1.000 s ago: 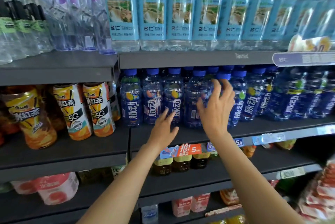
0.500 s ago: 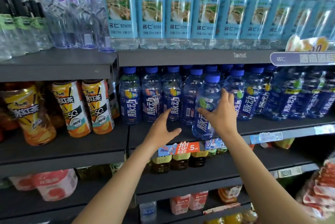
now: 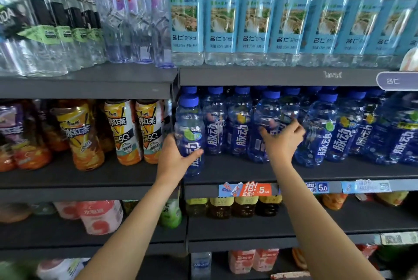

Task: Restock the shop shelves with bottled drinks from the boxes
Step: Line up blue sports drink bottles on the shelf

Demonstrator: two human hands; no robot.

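Bottle [image 3: 189, 130] now gripped by left hand [image 3: 174, 159], right hand [image 3: 281, 141] released.

Two hands show: the left hand [image 3: 175, 157] grips one blue-capped bottle [image 3: 189, 134], and the right hand [image 3: 281, 140] reaches among the others. About nine more blue bottles [image 3: 239, 125] stand in the front row; those behind cannot be counted. Above are seven light-blue-labelled water bottles [image 3: 222, 23] and three clear bottles with purple lettering [image 3: 133, 14]. Three iced tea bottles [image 3: 124, 130] show clearly.
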